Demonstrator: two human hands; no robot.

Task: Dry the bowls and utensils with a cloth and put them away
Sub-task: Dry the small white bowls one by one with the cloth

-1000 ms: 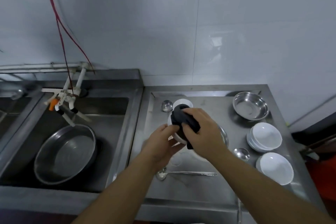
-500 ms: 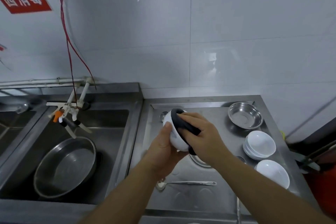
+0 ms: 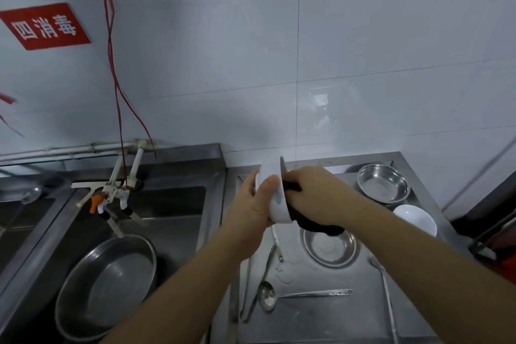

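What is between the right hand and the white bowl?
In the head view, a dark cloth sits between the right hand and the white bowl, hanging below it.

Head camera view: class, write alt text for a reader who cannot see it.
Left hand holds a white bowl on edge while the right hand wipes inside it with a dark cloth, above a steel counter with a ladle.

Single head-worn view, wide-angle, looking forward and down from above the near edge of a steel counter. Sink at left, tiled wall far and filling the upper half, forearms close below.
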